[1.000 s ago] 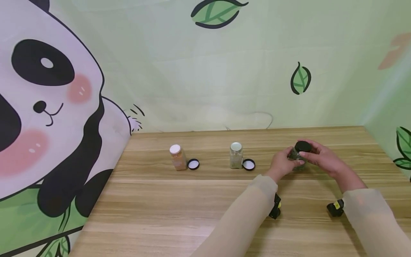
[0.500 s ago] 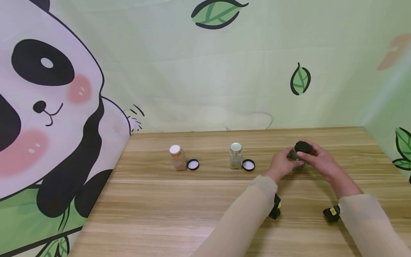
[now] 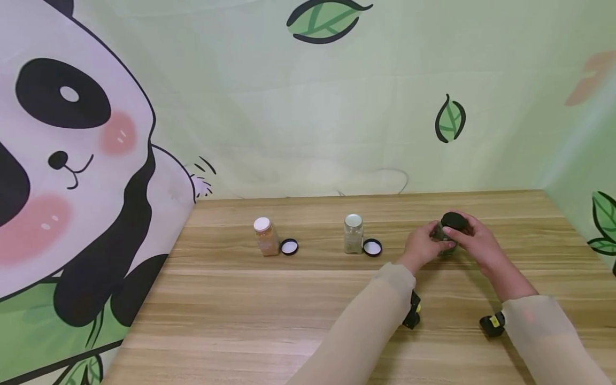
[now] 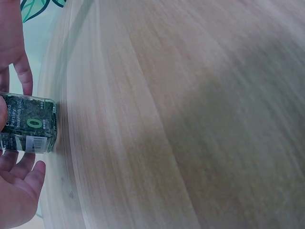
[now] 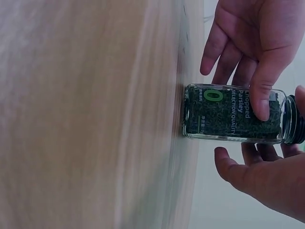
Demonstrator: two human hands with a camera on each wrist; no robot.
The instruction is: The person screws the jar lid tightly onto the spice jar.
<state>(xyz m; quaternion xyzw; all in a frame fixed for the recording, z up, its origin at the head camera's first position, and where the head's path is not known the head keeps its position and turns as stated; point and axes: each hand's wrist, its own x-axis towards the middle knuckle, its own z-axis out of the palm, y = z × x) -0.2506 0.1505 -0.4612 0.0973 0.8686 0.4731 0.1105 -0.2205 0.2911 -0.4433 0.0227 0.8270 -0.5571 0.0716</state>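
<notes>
A square glass jar of chopped parsley [image 5: 219, 117] stands upright on the wooden table [image 3: 269, 321], at the right in the head view. My left hand [image 3: 423, 245] grips the jar's body, its thumb lying across the label in the right wrist view. Over the top, my right hand [image 3: 477, 240] holds the black cap [image 3: 454, 220] between thumb and fingers. The right wrist view shows the cap at the jar's neck, cut by the frame edge. In the left wrist view the jar's upper end is out of frame.
Left of my hands stands a clear spice jar [image 3: 353, 235] with a pale top, a black lid [image 3: 372, 247] lying upturned beside it. Farther left is an orange-brown spice jar [image 3: 268, 238] with a white top and another upturned black lid [image 3: 289, 246]. A printed cloth backdrop [image 3: 269, 117] rises behind.
My right hand and forearm have turned, the wrist and sleeve shifting left and slightly toward me, with the fingers still at the cap. My left hand and the other jars stay put.
</notes>
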